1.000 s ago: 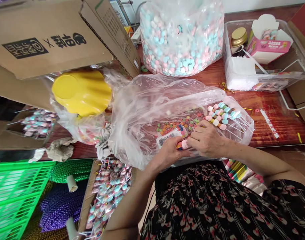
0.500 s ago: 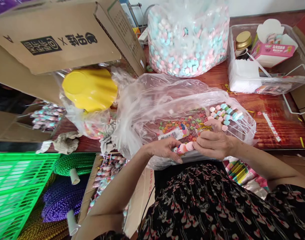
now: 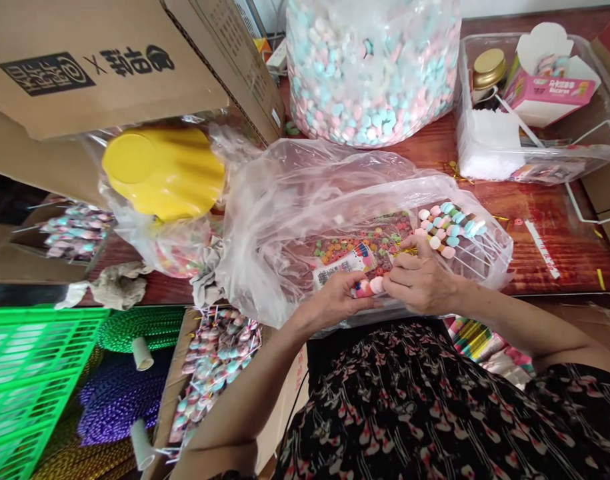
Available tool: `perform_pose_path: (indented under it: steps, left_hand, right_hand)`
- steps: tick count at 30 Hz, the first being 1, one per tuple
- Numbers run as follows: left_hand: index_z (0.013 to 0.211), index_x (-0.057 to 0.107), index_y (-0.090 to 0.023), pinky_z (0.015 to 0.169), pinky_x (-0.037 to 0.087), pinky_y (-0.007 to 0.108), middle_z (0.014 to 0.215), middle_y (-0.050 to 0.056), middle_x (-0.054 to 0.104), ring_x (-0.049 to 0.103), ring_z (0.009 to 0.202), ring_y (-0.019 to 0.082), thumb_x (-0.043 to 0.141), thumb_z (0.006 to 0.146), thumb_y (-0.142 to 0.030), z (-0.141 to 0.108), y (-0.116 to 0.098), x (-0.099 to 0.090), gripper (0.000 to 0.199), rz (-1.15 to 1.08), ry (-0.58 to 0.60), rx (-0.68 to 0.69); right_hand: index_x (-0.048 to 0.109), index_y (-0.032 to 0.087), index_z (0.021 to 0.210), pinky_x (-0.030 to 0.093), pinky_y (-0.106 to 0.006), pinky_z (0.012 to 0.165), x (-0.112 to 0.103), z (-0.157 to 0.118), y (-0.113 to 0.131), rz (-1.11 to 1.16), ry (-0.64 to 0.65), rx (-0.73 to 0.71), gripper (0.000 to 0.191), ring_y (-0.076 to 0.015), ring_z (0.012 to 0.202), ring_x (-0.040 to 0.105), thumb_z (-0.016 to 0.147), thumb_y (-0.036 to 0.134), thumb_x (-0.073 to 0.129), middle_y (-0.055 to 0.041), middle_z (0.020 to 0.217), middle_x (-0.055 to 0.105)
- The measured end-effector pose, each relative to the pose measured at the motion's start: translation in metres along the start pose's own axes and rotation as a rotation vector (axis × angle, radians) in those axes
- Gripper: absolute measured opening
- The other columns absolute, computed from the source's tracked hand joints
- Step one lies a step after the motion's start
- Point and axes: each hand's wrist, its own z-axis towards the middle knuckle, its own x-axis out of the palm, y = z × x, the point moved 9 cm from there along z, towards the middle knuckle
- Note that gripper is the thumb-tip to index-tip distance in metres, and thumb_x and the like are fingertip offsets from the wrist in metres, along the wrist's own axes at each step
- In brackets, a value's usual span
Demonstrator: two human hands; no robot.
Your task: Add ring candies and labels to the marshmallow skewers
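Pink candy row [image 3: 375,285] held in both hands, over the near side of the clear bag [image 3: 255,227].
Left hand [image 3: 339,298] closed round its left end; right hand [image 3: 419,280] pinched on its right end. Candy skewers [image 3: 449,228] at the bag's right end; yellow bowl [image 3: 165,175] left of it; bulk candy sack [image 3: 372,80] beyond it.

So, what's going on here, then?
A person's left hand holds a short row of soft pink sweets, with the right hand at its other end. Just beyond, pastel sweets on thin white sticks lie amid crumpled clear plastic sheeting, with small colourful ring-shaped pieces to their left. Behind stands a big clear plastic bag of pink, blue and white sweets.
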Motion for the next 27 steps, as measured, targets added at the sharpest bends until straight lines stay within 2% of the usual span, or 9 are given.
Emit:
perform_pose_path:
  steps: [3,6,10,12,15,17,20,25,27]
  left_hand:
    - [0.076,0.06,-0.013,0.06,0.032,0.02,0.067,-0.007,0.044,0.038,0.067,0.01,0.07,0.077,-0.037,0.005,-0.001,0.011,0.026,0.046,0.027,0.019]
    - [0.081,0.063,-0.013,0.062,0.035,0.02,0.069,-0.006,0.048,0.042,0.069,0.01,0.07,0.075,-0.034,0.008,-0.002,0.011,0.023,0.047,0.015,0.029]
    - [0.112,0.064,-0.016,0.074,0.044,0.024,0.086,-0.002,0.061,0.053,0.08,0.015,0.077,0.071,-0.037,0.002,-0.009,-0.006,0.047,-0.045,0.023,0.06]
    - [0.117,0.063,-0.017,0.074,0.044,0.025,0.089,0.0,0.063,0.054,0.081,0.015,0.076,0.075,-0.04,-0.003,-0.006,-0.008,0.05,-0.107,0.109,0.033]
    - [0.104,0.065,-0.015,0.06,0.04,0.022,0.076,-0.002,0.057,0.048,0.065,0.011,0.069,0.082,-0.045,-0.009,0.006,-0.001,0.037,-0.25,0.239,-0.057]
    - [0.101,0.063,-0.015,0.057,0.037,0.021,0.073,-0.003,0.053,0.044,0.062,0.01,0.067,0.084,-0.047,-0.009,0.012,0.001,0.036,-0.326,0.207,-0.076]
    - [0.104,0.063,-0.016,0.063,0.04,0.021,0.081,-0.001,0.056,0.047,0.07,0.011,0.063,0.087,-0.046,-0.002,0.009,0.002,0.035,-0.305,0.093,-0.014]
    - [0.104,0.068,-0.014,0.079,0.045,0.026,0.089,0.003,0.063,0.053,0.085,0.016,0.058,0.091,-0.047,0.007,-0.004,0.013,0.037,-0.205,0.055,0.087]
    - [0.116,0.067,-0.015,0.084,0.047,0.028,0.094,0.004,0.065,0.057,0.09,0.018,0.062,0.089,-0.045,0.006,-0.003,0.008,0.041,-0.24,0.016,0.101]
  right_hand:
    - [0.063,0.017,0.076,0.03,-0.046,0.094,0.007,0.005,0.009,0.022,-0.042,-0.031,0.019,-0.0166,0.075,0.042,0.092,0.013,0.054,0.0008,0.064,0.054]
    - [0.062,0.017,0.074,0.029,-0.045,0.092,0.017,0.007,0.012,0.011,-0.075,-0.033,0.021,-0.0161,0.075,0.042,0.092,0.013,0.054,0.0014,0.066,0.055]
    - [0.062,0.019,0.078,0.028,-0.042,0.09,0.024,0.005,0.005,0.058,-0.079,-0.02,0.024,-0.016,0.077,0.042,0.097,0.018,0.049,0.0016,0.067,0.055]
    - [0.064,0.019,0.085,0.03,-0.04,0.088,0.025,0.004,-0.001,0.11,-0.05,-0.027,0.022,-0.0161,0.079,0.044,0.099,0.017,0.047,0.0006,0.073,0.059]
    - [0.064,0.018,0.094,0.033,-0.036,0.082,0.023,0.002,-0.013,0.143,0.011,-0.029,0.021,-0.0166,0.083,0.048,0.099,0.016,0.044,-0.0037,0.09,0.065]
    - [0.064,0.017,0.095,0.032,-0.035,0.077,0.022,0.0,-0.025,0.102,0.052,0.008,0.02,-0.0169,0.082,0.048,0.099,0.015,0.044,-0.0058,0.093,0.066]
    - [0.062,0.016,0.09,0.032,-0.033,0.07,0.025,-0.002,-0.032,0.085,0.113,0.036,0.019,-0.017,0.075,0.047,0.097,0.013,0.044,-0.0044,0.08,0.062]
    - [0.06,0.016,0.08,0.032,-0.031,0.068,0.05,-0.002,-0.009,0.188,0.19,-0.057,0.024,-0.0164,0.07,0.046,0.096,0.013,0.043,-0.0037,0.075,0.06]
    - [0.06,0.016,0.078,0.032,-0.031,0.067,0.055,-0.001,-0.003,0.197,0.176,-0.068,0.028,-0.016,0.069,0.046,0.098,0.014,0.041,-0.0032,0.074,0.06]
